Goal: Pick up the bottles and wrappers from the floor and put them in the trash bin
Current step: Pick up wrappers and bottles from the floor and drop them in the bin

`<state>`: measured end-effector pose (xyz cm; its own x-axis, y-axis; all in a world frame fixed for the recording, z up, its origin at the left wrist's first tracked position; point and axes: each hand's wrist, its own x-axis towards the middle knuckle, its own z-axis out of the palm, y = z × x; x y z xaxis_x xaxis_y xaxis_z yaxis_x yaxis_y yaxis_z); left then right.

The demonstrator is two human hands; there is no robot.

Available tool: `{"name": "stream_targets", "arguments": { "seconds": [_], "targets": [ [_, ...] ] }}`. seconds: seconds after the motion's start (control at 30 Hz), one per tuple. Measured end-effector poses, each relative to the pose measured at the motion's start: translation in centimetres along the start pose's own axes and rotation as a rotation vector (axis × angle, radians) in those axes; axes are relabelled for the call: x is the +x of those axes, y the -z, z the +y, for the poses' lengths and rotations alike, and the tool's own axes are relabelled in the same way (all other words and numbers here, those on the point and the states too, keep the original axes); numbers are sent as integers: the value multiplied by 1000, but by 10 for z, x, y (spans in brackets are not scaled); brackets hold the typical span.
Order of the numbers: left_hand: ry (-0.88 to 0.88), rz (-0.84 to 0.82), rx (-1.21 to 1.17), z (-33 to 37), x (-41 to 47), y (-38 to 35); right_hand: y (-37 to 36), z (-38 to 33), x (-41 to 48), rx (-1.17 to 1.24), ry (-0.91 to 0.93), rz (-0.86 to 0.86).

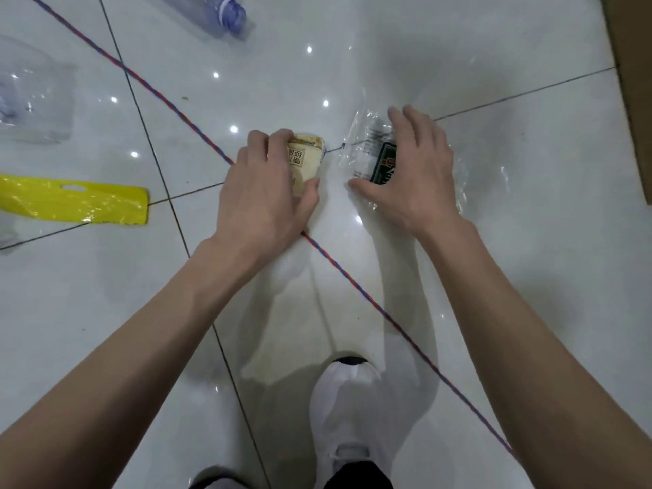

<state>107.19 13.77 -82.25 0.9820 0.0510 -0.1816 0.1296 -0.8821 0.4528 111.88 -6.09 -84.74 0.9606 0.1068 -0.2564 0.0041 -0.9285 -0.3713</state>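
Glossy white floor tiles (494,277) lie crossed by a red-blue cord (352,284).

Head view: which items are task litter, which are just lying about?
Job: beige wrapper gripped by left hand; clear wrapper under right hand; yellow wrapper; blue-capped bottle; clear bottle at far left.
Lying about: red-blue cord; cardboard at right edge; white shoe.

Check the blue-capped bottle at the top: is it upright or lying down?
Lying down: the bottle rests on its side on the floor.
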Motion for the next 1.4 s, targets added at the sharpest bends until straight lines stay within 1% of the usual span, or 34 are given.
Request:
{"name": "stream_targets", "arguments": {
  "seconds": [0.07, 0.13, 0.27, 0.4, 0.5, 0.63, 0.73, 0.83, 1.1, 1.23, 1.3, 1.4],
  "targets": [
    [-3, 4, 9, -2, 3, 1, -7, -1, 7, -19, 5, -4],
    [2, 2, 20, -5, 6, 2, -11, -2, 10, -43, 9, 31],
    [43, 11, 1, -8, 9, 5, -14, -5, 4, -92, 23, 54],
    [41, 26, -24, -8, 8, 12, -11, -10, -9, -9, 6, 40],
    [40, 45, -52, -9, 8, 22, 0, -20, -16, 42, -13, 70],
    [43, 75, -106, -5, 4, 62, 46, -48, -30, 168, -44, 111],
    [84, 113, -190, 14, -14, 124, 109, -83, -53, 280, -73, 82],
    [83, 130, -217, 56, -43, 208, 194, -124, -87, 310, -77, 72],
    [26, 141, -236, 195, -120, 490, 479, -256, -188, 415, -70, 132],
    [28, 178, -263, 263, -164, 635, 619, -319, -242, 493, -73, 77],
    [15, 203, -268, 294, -189, 697, 679, -345, -272, 534, -64, 76],
    [9, 243, -296, 333, -230, 766, 751, -380, -317, 574, -38, 115]
  ]
}}
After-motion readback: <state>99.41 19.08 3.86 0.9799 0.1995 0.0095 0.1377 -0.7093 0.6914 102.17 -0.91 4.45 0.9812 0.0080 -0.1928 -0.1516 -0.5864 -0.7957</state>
